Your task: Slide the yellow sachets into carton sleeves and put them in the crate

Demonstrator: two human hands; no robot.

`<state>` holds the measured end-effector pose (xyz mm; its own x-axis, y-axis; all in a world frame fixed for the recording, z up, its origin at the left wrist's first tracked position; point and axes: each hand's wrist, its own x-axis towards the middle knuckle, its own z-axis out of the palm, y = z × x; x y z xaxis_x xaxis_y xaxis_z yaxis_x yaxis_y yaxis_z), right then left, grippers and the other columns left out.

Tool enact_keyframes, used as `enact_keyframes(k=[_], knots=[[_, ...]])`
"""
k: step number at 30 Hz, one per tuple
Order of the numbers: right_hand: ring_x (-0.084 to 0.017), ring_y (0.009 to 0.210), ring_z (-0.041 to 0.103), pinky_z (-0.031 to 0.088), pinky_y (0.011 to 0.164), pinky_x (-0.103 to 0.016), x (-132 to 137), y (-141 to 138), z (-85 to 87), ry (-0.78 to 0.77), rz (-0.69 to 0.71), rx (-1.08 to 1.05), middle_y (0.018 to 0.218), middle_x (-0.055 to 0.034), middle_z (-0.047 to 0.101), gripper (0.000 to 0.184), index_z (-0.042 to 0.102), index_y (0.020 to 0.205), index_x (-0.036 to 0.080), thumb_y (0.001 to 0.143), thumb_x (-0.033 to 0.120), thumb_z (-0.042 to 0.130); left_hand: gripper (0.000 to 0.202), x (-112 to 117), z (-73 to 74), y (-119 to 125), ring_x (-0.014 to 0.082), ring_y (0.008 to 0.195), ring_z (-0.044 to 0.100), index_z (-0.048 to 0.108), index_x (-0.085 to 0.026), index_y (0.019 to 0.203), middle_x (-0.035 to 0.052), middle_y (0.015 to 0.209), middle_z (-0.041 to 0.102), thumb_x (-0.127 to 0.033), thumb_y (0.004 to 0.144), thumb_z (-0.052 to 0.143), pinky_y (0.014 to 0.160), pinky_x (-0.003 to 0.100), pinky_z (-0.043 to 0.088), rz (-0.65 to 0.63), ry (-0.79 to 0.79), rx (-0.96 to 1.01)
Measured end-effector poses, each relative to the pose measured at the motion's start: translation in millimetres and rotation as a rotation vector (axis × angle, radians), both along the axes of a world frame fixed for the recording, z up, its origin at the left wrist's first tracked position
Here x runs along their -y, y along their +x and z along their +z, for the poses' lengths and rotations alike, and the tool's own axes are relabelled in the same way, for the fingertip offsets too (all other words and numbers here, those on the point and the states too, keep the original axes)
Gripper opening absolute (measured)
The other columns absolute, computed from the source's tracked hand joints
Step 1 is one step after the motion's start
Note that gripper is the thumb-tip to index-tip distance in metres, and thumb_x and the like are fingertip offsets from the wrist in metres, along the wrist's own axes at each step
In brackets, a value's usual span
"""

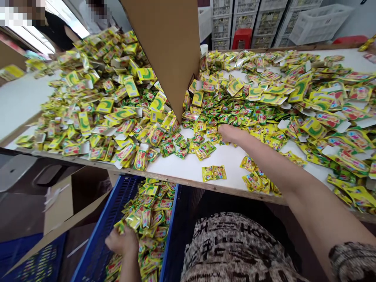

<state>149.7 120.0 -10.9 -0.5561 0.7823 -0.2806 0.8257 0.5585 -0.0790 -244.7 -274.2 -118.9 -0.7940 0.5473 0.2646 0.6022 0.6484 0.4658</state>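
Observation:
My left hand is low over a blue plastic crate, its fingers closed on a small yellow candy packet. Many yellow candy packs fill this crate. On the white table my right hand reaches into a spread of small green and yellow candy sachets. Its fingers are curled and their tips are hidden, so what they hold cannot be made out. Nearer the table's front edge, a pair of yellow sachets lies on the white surface.
A tall cardboard sheet stands between two heaps of packs. Open cardboard leans beside the crate. White crates and a red stool are behind the table. Other people are at the far left.

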Motion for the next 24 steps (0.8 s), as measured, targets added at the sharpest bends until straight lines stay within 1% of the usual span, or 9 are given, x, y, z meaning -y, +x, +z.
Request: enact_keyframes(k=[2, 5, 7, 9, 12, 14, 17, 21, 24], knots=[[-0.028, 0.096, 0.066, 0.049, 0.072, -0.030, 4.0, -0.7, -1.3, 0.020, 0.033, -0.037, 0.108, -0.0166, 0.070, 0.036, 0.072, 0.100, 0.012, 0.064, 0.010, 0.081, 0.014, -49.4, 18.2, 11.2, 0.0365, 0.096, 0.061, 0.062, -0.022, 0.086, 0.0082, 0.076, 0.059, -0.032, 0.077, 0.056, 0.094, 0.059, 0.044, -0.032, 0.197, -0.132], [-0.029, 0.100, 0.065, 0.048, 0.075, -0.032, 25.8, 6.1, -4.7, 0.047, 0.054, -0.089, 0.106, -0.0157, 0.070, 0.036, 0.067, 0.109, 0.014, 0.074, 0.015, 0.076, 0.015, -153.1, 44.9, 60.6, 0.0280, 0.100, 0.062, 0.066, -0.019, 0.093, 0.0103, 0.095, 0.067, -0.026, 0.081, 0.060, 0.098, 0.048, 0.046, -0.460, 0.415, -0.126], [-0.028, 0.096, 0.065, 0.047, 0.076, -0.033, 50.0, 15.2, -9.5, 0.020, 0.032, -0.117, 0.100, -0.0143, 0.070, 0.031, 0.064, 0.109, 0.015, 0.079, 0.017, 0.072, 0.016, -228.8, 56.0, 108.0, 0.0246, 0.102, 0.062, 0.067, -0.020, 0.096, 0.0106, 0.102, 0.069, -0.023, 0.084, 0.058, 0.097, 0.043, 0.048, -0.833, 0.430, -0.037], [-0.026, 0.097, 0.063, 0.047, 0.078, -0.033, 78.9, 28.1, -17.2, 0.005, 0.022, -0.188, 0.101, -0.0128, 0.068, 0.025, 0.063, 0.105, 0.016, 0.081, 0.021, 0.072, 0.016, -298.6, 61.8, 157.7, 0.0233, 0.100, 0.062, 0.067, -0.021, 0.096, 0.0103, 0.101, 0.069, -0.020, 0.088, 0.054, 0.093, 0.041, 0.049, -1.085, 0.405, 0.021], [-0.025, 0.100, 0.059, 0.048, 0.083, -0.034, 122.2, 51.4, -34.3, 0.055, -0.002, -0.349, 0.100, -0.0118, 0.064, 0.013, 0.062, 0.096, 0.016, 0.087, 0.024, 0.067, 0.018, -382.3, 68.0, 221.1, 0.0232, 0.099, 0.061, 0.066, -0.020, 0.094, 0.0099, 0.098, 0.068, -0.017, 0.089, 0.049, 0.093, 0.039, 0.048, -1.245, 0.341, 0.083], [-0.024, 0.097, 0.059, 0.049, 0.082, -0.035, 144.6, 65.2, -46.6, 0.095, -0.084, -0.487, 0.100, -0.0108, 0.063, 0.009, 0.060, 0.097, 0.018, 0.091, 0.025, 0.060, 0.018, -426.5, 74.4, 248.7, 0.0240, 0.103, 0.059, 0.065, -0.018, 0.094, 0.0110, 0.101, 0.067, -0.013, 0.087, 0.049, 0.097, 0.039, 0.046, -1.210, 0.305, 0.111], [-0.024, 0.093, 0.061, 0.050, 0.080, -0.036, 161.2, 77.9, -58.6, 0.124, -0.237, -0.665, 0.097, -0.0092, 0.064, 0.011, 0.056, 0.104, 0.021, 0.095, 0.027, 0.054, 0.021, -484.9, 85.7, 264.3, 0.0269, 0.115, 0.054, 0.063, -0.013, 0.102, 0.0161, 0.115, 0.062, -0.009, 0.084, 0.053, 0.104, 0.039, 0.040, -0.984, 0.254, 0.126], [-0.025, 0.091, 0.064, 0.052, 0.076, -0.036, 157.4, 81.7, -59.6, 0.071, -0.281, -0.748, 0.097, -0.0073, 0.067, 0.013, 0.055, 0.107, 0.024, 0.095, 0.030, 0.053, 0.033, -546.7, 91.0, 252.7, 0.0291, 0.128, 0.046, 0.054, -0.009, 0.121, 0.0218, 0.132, 0.054, -0.013, 0.088, 0.054, 0.109, 0.040, 0.033, -0.619, 0.156, 0.132], [-0.025, 0.088, 0.066, 0.052, 0.072, -0.037, 150.8, 82.7, -60.4, 0.048, -0.248, -0.765, 0.095, -0.0058, 0.068, 0.015, 0.055, 0.107, 0.027, 0.094, 0.035, 0.054, 0.048, -570.4, 86.6, 241.2, 0.0356, 0.130, 0.046, 0.048, -0.007, 0.128, 0.0270, 0.134, 0.053, -0.024, 0.086, 0.064, 0.107, 0.048, 0.034, -0.430, 0.020, 0.172]])
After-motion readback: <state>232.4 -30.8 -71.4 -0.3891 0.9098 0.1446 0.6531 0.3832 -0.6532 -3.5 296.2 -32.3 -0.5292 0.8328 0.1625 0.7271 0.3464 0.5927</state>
